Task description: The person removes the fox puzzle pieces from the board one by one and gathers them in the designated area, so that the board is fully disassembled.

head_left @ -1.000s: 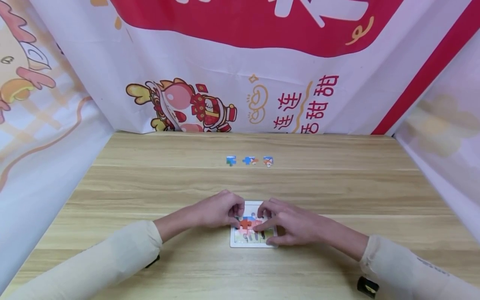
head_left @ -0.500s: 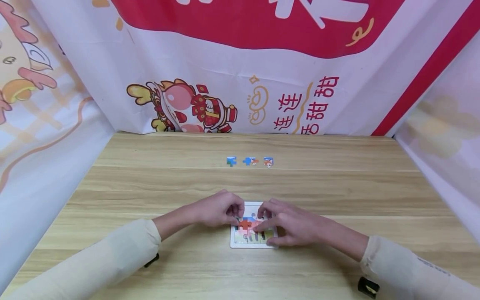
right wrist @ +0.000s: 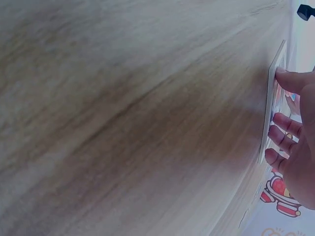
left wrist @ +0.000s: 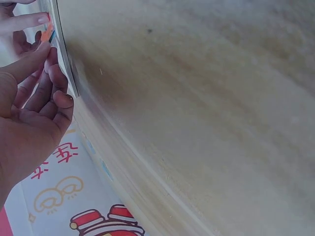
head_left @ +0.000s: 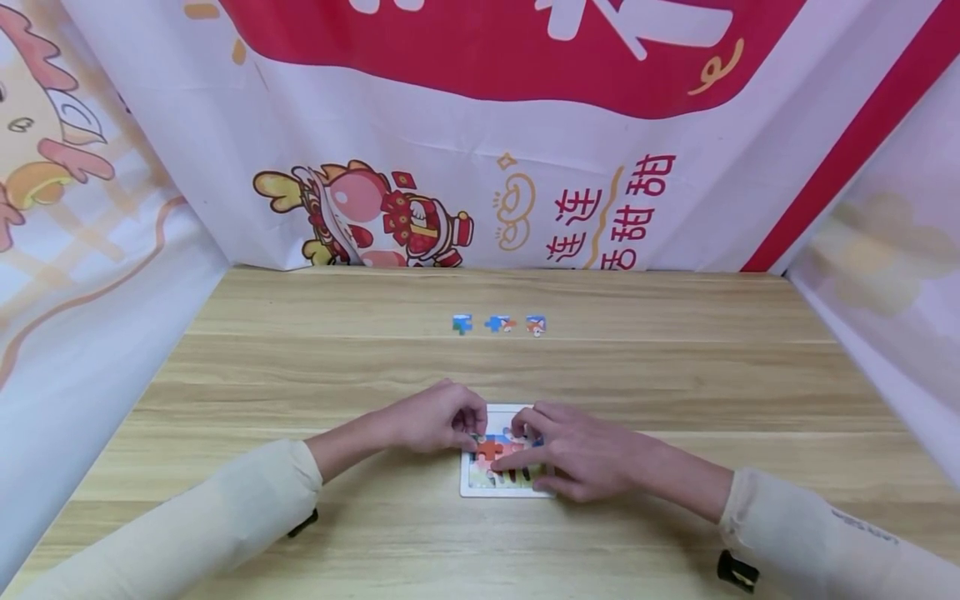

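Observation:
A white-framed jigsaw puzzle (head_left: 506, 492) lies on the table, its lower part filled with pieces and the top strip bare. At its left side, my left hand (head_left: 438, 419) pinches the edge of an orange puzzle piece (head_left: 489, 451) between thumb and fingers; the left wrist view shows this orange piece (left wrist: 47, 35) at the thumb tip. My right hand (head_left: 588, 454) lies over the puzzle's right side, its index finger stretched out and touching the pieces. Its thumb rests at the frame's lower right, and the other fingers bend loosely. Part of the picture is hidden under this hand.
Beyond the puzzle, three loose pieces lie in a row: a blue-green piece (head_left: 462, 323), a blue-orange piece (head_left: 500, 323) and a fox-face piece (head_left: 536, 324). A printed cloth (head_left: 450, 125) hangs at the table's back edge, with more cloth on both sides.
My right index finger has slid a little left and down across the pieces, and the right hand has shifted slightly with it. My left hand has stayed nearly still.

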`<state>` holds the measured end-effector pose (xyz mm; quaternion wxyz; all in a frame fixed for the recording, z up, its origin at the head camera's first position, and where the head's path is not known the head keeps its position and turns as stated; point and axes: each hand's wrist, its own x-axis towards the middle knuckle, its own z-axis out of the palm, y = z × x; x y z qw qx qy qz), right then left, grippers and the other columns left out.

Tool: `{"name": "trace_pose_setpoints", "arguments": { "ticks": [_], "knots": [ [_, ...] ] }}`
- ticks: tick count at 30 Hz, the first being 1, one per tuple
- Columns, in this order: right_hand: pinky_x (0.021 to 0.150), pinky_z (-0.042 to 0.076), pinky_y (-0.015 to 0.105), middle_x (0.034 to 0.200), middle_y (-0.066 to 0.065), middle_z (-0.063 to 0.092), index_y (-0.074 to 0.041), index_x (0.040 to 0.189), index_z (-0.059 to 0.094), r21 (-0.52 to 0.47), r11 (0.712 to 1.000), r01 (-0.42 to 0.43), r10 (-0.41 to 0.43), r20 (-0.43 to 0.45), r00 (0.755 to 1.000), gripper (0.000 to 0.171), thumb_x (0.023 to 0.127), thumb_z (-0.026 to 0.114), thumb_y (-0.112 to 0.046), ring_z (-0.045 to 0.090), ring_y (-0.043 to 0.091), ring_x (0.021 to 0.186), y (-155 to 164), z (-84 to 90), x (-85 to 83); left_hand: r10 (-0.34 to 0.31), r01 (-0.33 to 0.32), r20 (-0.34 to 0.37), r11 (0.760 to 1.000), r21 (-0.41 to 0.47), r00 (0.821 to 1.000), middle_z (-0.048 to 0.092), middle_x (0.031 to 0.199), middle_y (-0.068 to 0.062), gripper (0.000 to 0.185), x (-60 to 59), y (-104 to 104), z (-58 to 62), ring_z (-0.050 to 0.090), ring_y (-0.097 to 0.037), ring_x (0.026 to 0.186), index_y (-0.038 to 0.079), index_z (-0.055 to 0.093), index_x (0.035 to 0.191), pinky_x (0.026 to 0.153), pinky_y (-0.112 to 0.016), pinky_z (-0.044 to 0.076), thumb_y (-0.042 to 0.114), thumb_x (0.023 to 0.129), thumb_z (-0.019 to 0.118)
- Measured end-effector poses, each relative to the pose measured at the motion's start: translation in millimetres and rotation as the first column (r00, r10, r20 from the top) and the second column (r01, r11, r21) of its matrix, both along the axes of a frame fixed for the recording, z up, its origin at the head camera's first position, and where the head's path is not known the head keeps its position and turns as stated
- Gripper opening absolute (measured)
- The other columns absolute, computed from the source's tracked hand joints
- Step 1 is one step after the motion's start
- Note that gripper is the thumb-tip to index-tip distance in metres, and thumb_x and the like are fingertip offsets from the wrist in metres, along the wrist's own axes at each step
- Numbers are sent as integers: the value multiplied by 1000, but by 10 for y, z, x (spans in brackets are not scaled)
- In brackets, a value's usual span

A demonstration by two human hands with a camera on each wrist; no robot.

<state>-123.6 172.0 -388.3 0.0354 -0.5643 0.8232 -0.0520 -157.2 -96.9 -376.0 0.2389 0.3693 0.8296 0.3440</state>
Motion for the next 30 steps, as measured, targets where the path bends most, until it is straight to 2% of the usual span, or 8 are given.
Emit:
{"name": "trace_pose_setpoints", "arguments": {
  "ticks": [7,14,24,30],
  "knots": [
    [103,45,41,135,7,51,-39,149,55,-10,1000,13,-13,13,1000,50,100,66,-36,47,19,117,4,-12,17,-8,7,26,999,49,1000,64,77,5,14,-30,-18,12,58,-5,72,5,69,84,70,-23,54,-5,85,79],
    [105,44,42,137,7,50,-41,151,53,-15,1000,22,-22,14,1000,52,101,66,-35,46,19,119,24,-34,18,79,-85,71,992,89,994,67,82,2,10,-86,-94,-16,61,-10,76,5,72,87,72,-26,55,-1,87,79],
    [104,43,40,138,7,51,-41,151,51,-13,1000,27,-26,11,1000,53,101,65,-35,45,20,120,24,-51,20,195,-195,6,975,104,981,71,88,3,6,-198,-139,-37,63,-13,82,8,77,97,76,-28,54,3,93,75],
    [102,43,38,136,6,51,-41,150,53,-28,999,23,-23,3,1000,53,100,67,-34,45,19,118,17,-60,14,230,-227,-15,967,115,973,71,89,1,5,-255,-151,-32,62,-13,82,7,76,97,75,-28,54,5,92,77]
  ]
}}
